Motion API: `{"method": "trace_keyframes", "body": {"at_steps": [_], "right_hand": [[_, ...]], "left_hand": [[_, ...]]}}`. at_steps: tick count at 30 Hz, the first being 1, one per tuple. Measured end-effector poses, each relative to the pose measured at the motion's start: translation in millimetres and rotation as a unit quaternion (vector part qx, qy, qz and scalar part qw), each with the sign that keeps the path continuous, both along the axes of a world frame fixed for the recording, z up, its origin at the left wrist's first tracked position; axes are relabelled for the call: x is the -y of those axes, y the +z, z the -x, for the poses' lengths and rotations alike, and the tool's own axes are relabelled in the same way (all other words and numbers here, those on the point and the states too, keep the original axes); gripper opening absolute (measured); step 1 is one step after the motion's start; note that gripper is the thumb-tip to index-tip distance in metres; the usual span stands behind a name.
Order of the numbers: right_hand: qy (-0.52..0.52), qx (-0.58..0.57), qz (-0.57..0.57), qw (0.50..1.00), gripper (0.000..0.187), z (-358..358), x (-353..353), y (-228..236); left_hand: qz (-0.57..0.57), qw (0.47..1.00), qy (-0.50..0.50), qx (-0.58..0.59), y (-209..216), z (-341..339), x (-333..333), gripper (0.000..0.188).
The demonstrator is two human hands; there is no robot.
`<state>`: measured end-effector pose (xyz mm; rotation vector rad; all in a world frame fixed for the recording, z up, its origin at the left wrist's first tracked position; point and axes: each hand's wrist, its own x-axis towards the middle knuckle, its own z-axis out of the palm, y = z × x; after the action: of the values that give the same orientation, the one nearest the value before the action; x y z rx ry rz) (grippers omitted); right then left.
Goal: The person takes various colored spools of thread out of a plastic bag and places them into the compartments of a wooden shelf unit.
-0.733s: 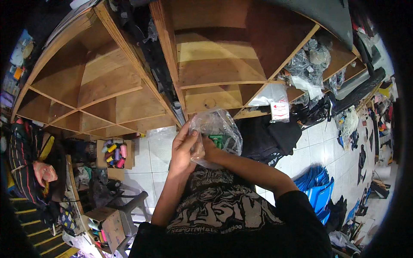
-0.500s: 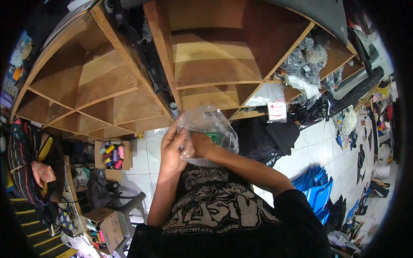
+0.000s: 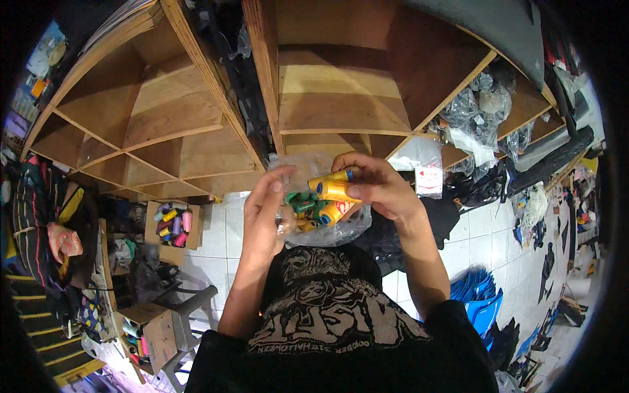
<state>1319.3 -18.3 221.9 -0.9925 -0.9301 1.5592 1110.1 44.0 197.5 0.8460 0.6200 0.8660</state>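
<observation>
In front of my torso, a clear plastic bag is spread at its mouth. My left hand grips its left side, the thumb and fingers pinching the plastic. Yellow thread spools with dark blue ends are held between the thumb and fingers of my right hand, over the bag's opening. One more yellow spool sits just under them, partly against the bag. Deeper in the bag lie green spools and other yellow ones, partly covered by plastic and fingers.
Wooden shelving stands ahead, with plastic-wrapped goods at its right. To the left are a cardboard box of coloured spools, a grey chair and another box. Blue folded material and black cloth lie right.
My right hand, earlier down inside the bag, has come up and to the right with yellow spools in its fingers. My left hand still holds the bag.
</observation>
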Motion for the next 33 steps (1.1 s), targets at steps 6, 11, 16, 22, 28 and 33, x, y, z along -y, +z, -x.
{"method": "trace_keyframes", "body": {"at_steps": [6, 11, 16, 22, 28, 33], "right_hand": [[0.031, -0.005, -0.038, 0.999, 0.042, 9.2, -17.7, 5.8], [0.005, 0.044, -0.002, 0.999, 0.039, 24.4, -25.1, 19.6], [-0.016, 0.124, -0.034, 0.992, 0.039, 33.7, -33.9, 7.0], [-0.074, 0.052, -0.057, 0.994, 0.038, 35.4, -37.0, -9.1], [-0.01, -0.03, -0.049, 0.998, 0.038, 29.9, -43.2, -14.1], [-0.007, 0.046, -0.062, 0.997, 0.04, 34.3, -48.4, -8.7]], "left_hand": [[-0.087, 0.989, -0.087, -0.08, 4.3, -1.2, 2.1, 0.045], [-0.071, 0.988, -0.057, -0.123, -2.7, 4.3, 5.4, 0.041], [-0.167, 0.981, -0.001, -0.102, -8.8, -7.9, 3.2, 0.042], [-0.13, 0.988, 0.018, -0.085, -18.3, -13.2, -3.8, 0.049], [-0.099, 0.992, 0.038, -0.064, -18.8, -17.2, -7.5, 0.038], [-0.004, 1.0, 0.029, 0.008, -31.1, -21.5, -11.9, 0.033]]}}
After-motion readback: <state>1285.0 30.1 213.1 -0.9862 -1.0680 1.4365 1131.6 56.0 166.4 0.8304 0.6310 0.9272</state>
